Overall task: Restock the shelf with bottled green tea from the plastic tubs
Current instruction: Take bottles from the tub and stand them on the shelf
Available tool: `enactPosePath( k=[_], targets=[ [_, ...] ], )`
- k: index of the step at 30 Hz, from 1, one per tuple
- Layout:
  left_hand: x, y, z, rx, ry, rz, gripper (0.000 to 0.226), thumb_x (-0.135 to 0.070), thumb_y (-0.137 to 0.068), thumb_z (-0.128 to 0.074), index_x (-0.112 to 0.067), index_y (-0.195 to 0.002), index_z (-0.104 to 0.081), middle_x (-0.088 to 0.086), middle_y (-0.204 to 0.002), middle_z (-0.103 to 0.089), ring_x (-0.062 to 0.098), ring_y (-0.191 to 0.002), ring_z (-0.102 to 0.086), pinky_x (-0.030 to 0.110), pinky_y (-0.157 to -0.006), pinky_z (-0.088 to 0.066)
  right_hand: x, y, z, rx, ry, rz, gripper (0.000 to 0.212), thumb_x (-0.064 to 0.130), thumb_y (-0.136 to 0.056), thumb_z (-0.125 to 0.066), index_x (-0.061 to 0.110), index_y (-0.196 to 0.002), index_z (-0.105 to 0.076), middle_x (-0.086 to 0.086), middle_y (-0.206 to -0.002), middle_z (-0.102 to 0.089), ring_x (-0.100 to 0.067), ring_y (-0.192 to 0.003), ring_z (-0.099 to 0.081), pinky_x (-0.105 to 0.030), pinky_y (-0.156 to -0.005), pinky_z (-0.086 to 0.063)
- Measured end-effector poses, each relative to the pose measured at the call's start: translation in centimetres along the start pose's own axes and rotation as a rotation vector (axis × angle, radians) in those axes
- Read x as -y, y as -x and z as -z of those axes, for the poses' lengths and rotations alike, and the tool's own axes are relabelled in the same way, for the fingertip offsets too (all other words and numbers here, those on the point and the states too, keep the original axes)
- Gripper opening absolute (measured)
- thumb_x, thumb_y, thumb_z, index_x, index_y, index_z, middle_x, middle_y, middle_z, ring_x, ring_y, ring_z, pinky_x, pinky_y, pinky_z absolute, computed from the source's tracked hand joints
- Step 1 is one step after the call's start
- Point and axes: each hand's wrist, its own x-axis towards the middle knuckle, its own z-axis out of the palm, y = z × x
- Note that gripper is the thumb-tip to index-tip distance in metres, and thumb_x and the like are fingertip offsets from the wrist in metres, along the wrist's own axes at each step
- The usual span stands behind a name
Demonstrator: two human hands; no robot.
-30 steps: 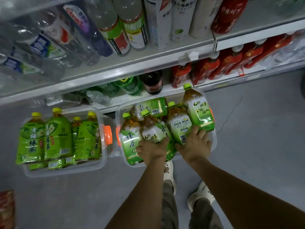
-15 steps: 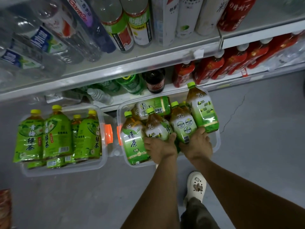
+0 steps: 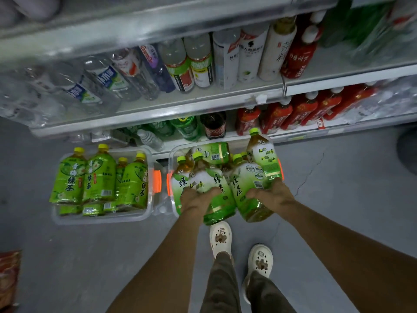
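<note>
Both our hands are down at the right-hand tub, each curled round a big bottle of green tea. Our left hand [image 3: 198, 198] grips the lower body of one green tea bottle [image 3: 214, 188], fingers wrapped over its label; our right hand [image 3: 274, 195] clasps a second green tea bottle [image 3: 246, 190] the same way, its base hanging past the tub's near edge. The two bottles touch side by side, caps pointing toward the shelf.

Going by size, we see the shelving unit [image 3: 180, 105] first, running across the top of the view, with rows of clear water bottles [image 3: 108, 80] on the left, pale drink bottles in the middle and red-labelled bottles [image 3: 300, 109] on the lower right. On the grey floor [image 3: 90, 267] below it sit two clear plastic tubs with orange latches. The left tub [image 3: 147, 213] holds rows of green tea bottles lying down. The right tub [image 3: 172, 154] holds the rest of the tea, including one bottle [image 3: 262, 152] upright at its far right corner. Our white clogs [image 3: 221, 238] stand just behind it.
</note>
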Motion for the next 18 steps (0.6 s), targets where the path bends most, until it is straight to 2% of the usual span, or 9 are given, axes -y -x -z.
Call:
enactPosePath(
  k=[2,5,8,10,11,13,15,16,18],
  targets=[
    [0.3,1.3,1.5,0.036,0.090,-0.021,0.092,-0.034,-0.070,-0.090,-0.003,-0.141,-0.042,0.012,-0.133,-0.057,0.024,-0.100,-0.062,0.029,-0.071,-0.057,0.3,1.8,1.7,0.063,-0.103,0.009,0.090,0.037,-0.074,-0.083,0.002,-0.142,-0.036,-0.012,-0.132,-0.052,-0.031,-0.121,-0.052,-0.030,-0.093,-0.042],
    [-0.2,4.6,3.6,0.059,0.179,-0.101,0.099,-0.028,-0.067,-0.092,-0.011,-0.148,-0.038,0.010,-0.141,-0.053,0.029,-0.122,-0.056,0.044,-0.100,-0.052,1.2,4.6,3.9,0.113,-0.221,0.082,0.104,0.049,-0.055,-0.089,0.006,-0.136,-0.040,-0.010,-0.126,-0.058,-0.026,-0.111,-0.059,-0.039,-0.096,-0.050],
    [-1.2,7.9,5.8,0.133,0.330,-0.186,0.107,-0.033,-0.058,-0.094,-0.018,-0.149,-0.039,-0.001,-0.137,-0.054,0.025,-0.121,-0.054,0.048,-0.105,-0.047,2.4,7.9,6.4,0.168,-0.344,0.174,0.090,0.043,-0.059,-0.089,0.007,-0.125,-0.040,-0.009,-0.119,-0.055,-0.023,-0.105,-0.058,-0.035,-0.087,-0.051],
    [-2.0,10.1,7.2,0.210,0.430,-0.220,0.112,-0.036,-0.047,-0.096,-0.017,-0.144,-0.045,-0.001,-0.131,-0.062,0.023,-0.120,-0.056,0.046,-0.106,-0.045,2.9,9.8,8.2,0.223,-0.459,0.223,0.090,0.042,-0.052,-0.091,0.000,-0.121,-0.051,-0.013,-0.117,-0.062,-0.024,-0.100,-0.065,-0.033,-0.078,-0.057],
    [-2.4,11.0,7.9,0.257,0.490,-0.223,0.105,-0.032,-0.046,-0.097,-0.014,-0.139,-0.051,0.001,-0.125,-0.068,0.024,-0.117,-0.060,0.044,-0.103,-0.048,3.1,10.7,9.1,0.258,-0.506,0.250,0.085,0.039,-0.050,-0.091,-0.001,-0.117,-0.059,-0.018,-0.117,-0.066,-0.028,-0.101,-0.068,-0.037,-0.080,-0.059],
    [-3.3,12.9,9.0,0.327,0.613,-0.261,0.070,-0.016,-0.058,-0.089,-0.007,-0.121,-0.061,0.006,-0.105,-0.075,0.024,-0.107,-0.068,0.039,-0.092,-0.055,3.7,12.7,10.6,0.335,-0.575,0.310,0.046,0.026,-0.064,-0.081,0.001,-0.102,-0.068,-0.020,-0.107,-0.071,-0.027,-0.093,-0.071,-0.041,-0.081,-0.059],
    [-4.7,15.4,10.1,0.365,0.694,-0.328,0.043,-0.006,-0.068,-0.077,-0.006,-0.108,-0.062,0.006,-0.086,-0.077,0.020,-0.085,-0.073,0.033,-0.073,-0.060,4.4,15.0,12.1,0.395,-0.644,0.379,0.014,0.009,-0.080,-0.072,0.005,-0.092,-0.066,-0.014,-0.092,-0.070,-0.020,-0.077,-0.071,-0.035,-0.068,-0.060],
    [-5.4,16.6,10.6,0.385,0.699,-0.367,0.039,-0.006,-0.067,-0.075,-0.007,-0.104,-0.062,0.004,-0.079,-0.076,0.018,-0.075,-0.073,0.031,-0.063,-0.060,4.8,16.1,12.8,0.421,-0.669,0.406,0.015,0.005,-0.079,-0.072,0.005,-0.092,-0.065,-0.013,-0.089,-0.068,-0.019,-0.073,-0.070,-0.034,-0.064,-0.060],
    [-6.7,19.0,11.6,0.409,0.684,-0.431,0.040,-0.008,-0.061,-0.077,-0.009,-0.098,-0.062,0.004,-0.073,-0.074,0.017,-0.064,-0.072,0.029,-0.053,-0.058,5.6,18.1,14.0,0.475,-0.687,0.466,0.042,0.005,-0.063,-0.072,0.003,-0.103,-0.061,-0.015,-0.094,-0.067,-0.023,-0.077,-0.069,-0.038,-0.065,-0.061]
  ],
)
